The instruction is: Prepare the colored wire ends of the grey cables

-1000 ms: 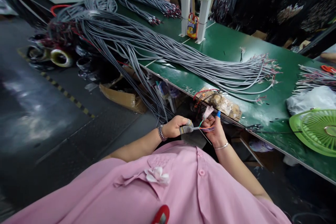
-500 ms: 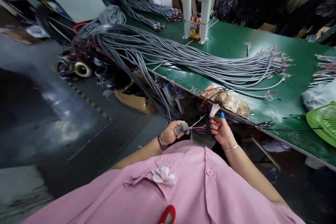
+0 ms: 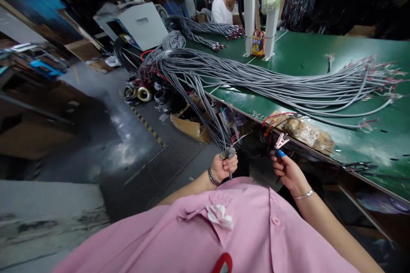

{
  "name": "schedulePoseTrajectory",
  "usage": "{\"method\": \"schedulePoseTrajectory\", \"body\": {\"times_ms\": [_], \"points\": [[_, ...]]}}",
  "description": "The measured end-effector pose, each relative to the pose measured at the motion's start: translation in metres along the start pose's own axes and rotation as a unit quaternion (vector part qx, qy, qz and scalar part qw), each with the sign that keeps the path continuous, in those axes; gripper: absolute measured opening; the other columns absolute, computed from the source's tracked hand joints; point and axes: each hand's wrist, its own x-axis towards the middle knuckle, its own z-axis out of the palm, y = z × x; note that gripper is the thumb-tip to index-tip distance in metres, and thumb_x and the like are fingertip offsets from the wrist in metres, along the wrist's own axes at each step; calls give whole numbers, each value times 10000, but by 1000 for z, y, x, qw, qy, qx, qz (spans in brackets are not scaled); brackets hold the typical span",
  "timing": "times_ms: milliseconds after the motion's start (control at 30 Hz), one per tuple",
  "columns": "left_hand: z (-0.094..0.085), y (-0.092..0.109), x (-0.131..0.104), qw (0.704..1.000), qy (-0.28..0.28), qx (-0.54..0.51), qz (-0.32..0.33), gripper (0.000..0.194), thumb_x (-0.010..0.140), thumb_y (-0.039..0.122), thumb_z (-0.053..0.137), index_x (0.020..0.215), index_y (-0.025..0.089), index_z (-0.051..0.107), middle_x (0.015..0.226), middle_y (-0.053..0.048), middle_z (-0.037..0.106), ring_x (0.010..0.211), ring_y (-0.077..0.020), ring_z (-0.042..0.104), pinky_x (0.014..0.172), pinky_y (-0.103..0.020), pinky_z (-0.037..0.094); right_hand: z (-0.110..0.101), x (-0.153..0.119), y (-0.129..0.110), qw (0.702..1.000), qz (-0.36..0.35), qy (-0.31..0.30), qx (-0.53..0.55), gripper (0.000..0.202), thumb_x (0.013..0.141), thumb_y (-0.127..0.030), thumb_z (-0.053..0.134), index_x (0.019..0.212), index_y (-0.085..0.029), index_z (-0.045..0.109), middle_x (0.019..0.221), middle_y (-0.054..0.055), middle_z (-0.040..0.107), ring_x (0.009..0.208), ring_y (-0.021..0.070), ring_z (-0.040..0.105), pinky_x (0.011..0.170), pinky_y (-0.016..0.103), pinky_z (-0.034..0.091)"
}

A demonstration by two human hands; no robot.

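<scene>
My left hand (image 3: 226, 166) is closed round a grey cable (image 3: 230, 175) near its stripped end. Thin coloured wires (image 3: 235, 138), red, blue and white among them, fan out upward above the fist. Grey and yellowish wrapping covers some of its fingertips. To the right, my right hand (image 3: 290, 174) grips a small tool with pale pink V-shaped ends (image 3: 282, 140); its exact kind is unclear. A blue cover (image 3: 281, 153) sits on a fingertip of that hand. The two hands are apart, below the bench's front edge.
A long bundle of grey cables (image 3: 256, 79) lies across the green bench (image 3: 320, 47), some hanging over its edge. A taped block (image 3: 304, 132) and dark pliers (image 3: 358, 166) lie at the edge. A cardboard box (image 3: 188, 126) is beneath. Behind sits a person in white (image 3: 221, 10).
The view has swung left, so the bench appears further right. My left hand has turned the wires from pointing right to pointing up. The pink ends in my right hand now show as a V.
</scene>
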Motion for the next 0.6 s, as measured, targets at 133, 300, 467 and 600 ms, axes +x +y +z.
{"method": "schedulePoseTrajectory", "body": {"times_ms": [133, 300, 467, 600], "points": [[0, 0, 0, 1000, 2, 15, 7, 295, 781, 270, 669, 631, 169, 435, 463, 103, 169, 355, -34, 109, 375, -178, 174, -1, -2, -1, 1000, -2, -1, 0, 254, 695, -311, 796, 823, -153, 645, 705, 2, 582, 439, 19, 283, 339, 126, 145], [-9, 3, 16, 965, 94, 235, 62, 287, 796, 413, 675, 728, 166, 547, 492, 71, 371, 398, -61, 319, 422, -196, 306, -1, -4, -3, 999, -23, 2, -32, 273, 691, -349, 801, 795, -162, 631, 709, -2, 574, 445, 25, 269, 348, 143, 122], [-25, 20, 35, 706, 208, 645, 203, 394, 766, 327, 729, 1131, 201, 649, 1185, -89, 647, 1099, -231, 595, 991, -409, 476, 6, -20, -18, 976, -119, -21, -180, 275, 745, -415, 774, 763, -173, 645, 655, -8, 532, 449, 45, 227, 363, 184, 119], [-32, 37, 41, 598, 195, 742, 234, 411, 863, 322, 625, 1263, 230, 592, 1381, -95, 549, 1287, -252, 510, 1149, -477, 364, 11, -49, -53, 902, -289, 20, -320, 245, 789, -453, 731, 833, -213, 710, 677, 28, 596, 496, 112, 395, 420, 249, 321]]}}
